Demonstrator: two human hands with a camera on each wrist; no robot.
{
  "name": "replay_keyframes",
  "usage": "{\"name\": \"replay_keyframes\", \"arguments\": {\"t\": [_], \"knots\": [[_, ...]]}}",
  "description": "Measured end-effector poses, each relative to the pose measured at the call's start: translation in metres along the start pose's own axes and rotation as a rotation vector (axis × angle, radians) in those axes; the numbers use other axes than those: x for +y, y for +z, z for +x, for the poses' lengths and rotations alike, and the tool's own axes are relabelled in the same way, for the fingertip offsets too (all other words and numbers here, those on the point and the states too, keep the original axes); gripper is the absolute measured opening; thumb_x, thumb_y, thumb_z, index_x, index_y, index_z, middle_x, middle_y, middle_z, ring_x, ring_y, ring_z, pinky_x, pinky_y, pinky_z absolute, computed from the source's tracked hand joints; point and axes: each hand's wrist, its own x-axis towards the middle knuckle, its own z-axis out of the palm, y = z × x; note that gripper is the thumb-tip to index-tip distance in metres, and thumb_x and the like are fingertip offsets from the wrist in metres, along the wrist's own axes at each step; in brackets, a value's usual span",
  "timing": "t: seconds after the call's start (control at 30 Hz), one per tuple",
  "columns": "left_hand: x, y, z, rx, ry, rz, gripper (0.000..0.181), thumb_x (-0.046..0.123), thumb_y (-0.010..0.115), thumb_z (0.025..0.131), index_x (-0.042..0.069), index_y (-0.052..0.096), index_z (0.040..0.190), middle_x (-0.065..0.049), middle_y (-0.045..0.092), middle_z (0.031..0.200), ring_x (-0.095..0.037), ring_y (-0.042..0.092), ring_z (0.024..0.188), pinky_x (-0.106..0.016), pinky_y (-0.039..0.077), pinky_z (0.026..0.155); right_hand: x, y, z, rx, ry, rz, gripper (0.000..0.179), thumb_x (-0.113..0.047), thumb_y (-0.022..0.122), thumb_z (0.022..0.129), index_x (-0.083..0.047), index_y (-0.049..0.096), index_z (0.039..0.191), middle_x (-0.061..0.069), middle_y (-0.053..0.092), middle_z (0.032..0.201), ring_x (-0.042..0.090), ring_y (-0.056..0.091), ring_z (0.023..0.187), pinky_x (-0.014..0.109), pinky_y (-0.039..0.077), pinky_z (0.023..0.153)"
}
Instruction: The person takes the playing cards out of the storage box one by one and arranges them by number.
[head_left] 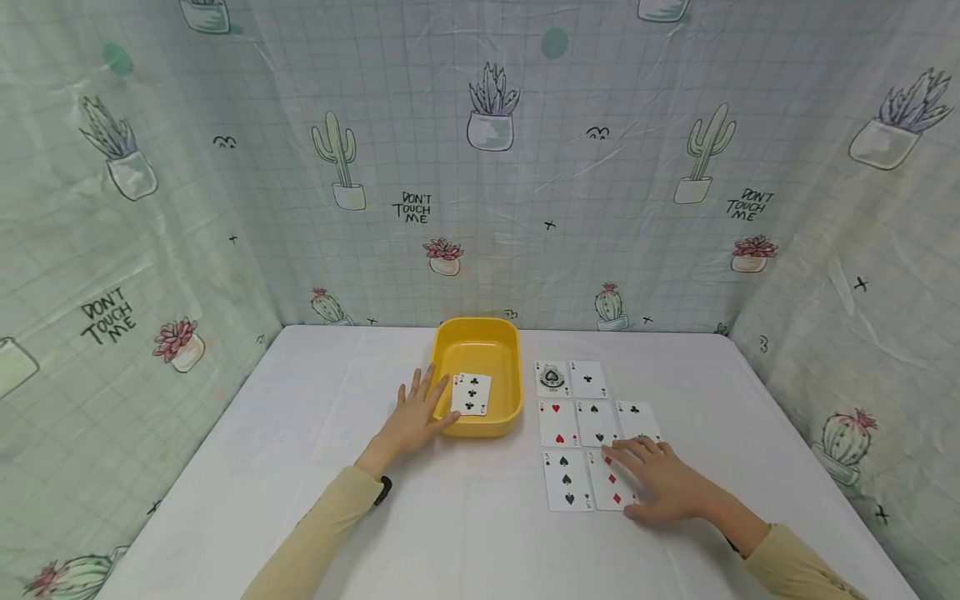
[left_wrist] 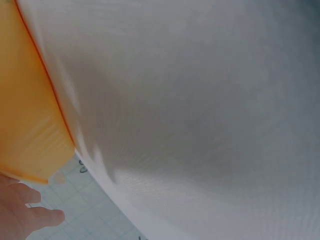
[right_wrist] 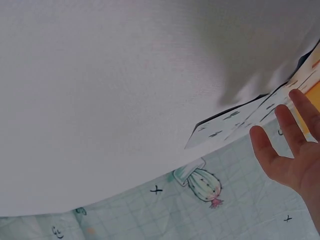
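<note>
My left hand (head_left: 412, 421), fingers spread, rests at the left rim of a yellow plastic bin (head_left: 512, 367). Inside the bin lies a three of clubs (head_left: 480, 393), with a red-marked card edge peeking out beneath it. Over on the right, my right hand (head_left: 663, 485) lies over the right part of a three of diamonds (head_left: 606, 498), partly covering it. Its fingertips reach the lower edges of the two of spades (head_left: 596, 417) and two of clubs (head_left: 634, 412). In the right wrist view the fingers (right_wrist: 289, 122) look loosely extended, holding nothing.
Face-up cards form rows right of the bin: ace of spades (head_left: 552, 379) and ace of clubs (head_left: 588, 379) at the back, two of hearts (head_left: 558, 424) mid-row, three of spades (head_left: 567, 481) in front. A cactus-print curtain (head_left: 555, 233) surrounds the white table (head_left: 465, 517).
</note>
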Motion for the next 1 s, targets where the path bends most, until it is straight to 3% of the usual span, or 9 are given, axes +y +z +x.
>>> {"name": "replay_keyframes", "arguments": {"t": [0.23,0.6,1.0], "knots": [[0.000,-0.001,0.000,-0.013,-0.008,-0.004,0.075,0.056,0.043,0.085,0.015,0.020,0.143,-0.011,0.001,0.152,-0.038,0.001,0.138,-0.062,0.007,0.104,-0.001,-0.007,0.011,0.052,-0.031,0.007,0.079,-0.047,0.067,0.071,-0.017,0.036,0.137,0.004,0.042,0.132,0.023,0.037,0.118,0.045,0.034,0.087],[-0.002,-0.001,0.001,-0.010,0.001,-0.004,0.076,0.059,0.041,0.085,0.016,0.019,0.143,-0.010,0.000,0.152,-0.038,0.000,0.138,-0.062,0.008,0.104,-0.003,-0.024,0.040,0.131,-0.094,0.043,0.074,-0.037,0.068,0.073,-0.015,0.036,0.136,0.006,0.045,0.127,0.026,0.042,0.115,0.050,0.036,0.088],[-0.001,-0.002,-0.001,-0.008,0.009,0.009,0.076,0.060,0.040,0.085,0.016,0.020,0.143,-0.011,0.001,0.152,-0.038,0.001,0.138,-0.062,0.009,0.104,-0.016,-0.042,0.066,0.053,-0.079,0.079,0.072,-0.040,0.063,0.079,-0.018,0.031,0.139,0.005,0.042,0.133,0.026,0.038,0.119,0.053,0.034,0.093]]}}
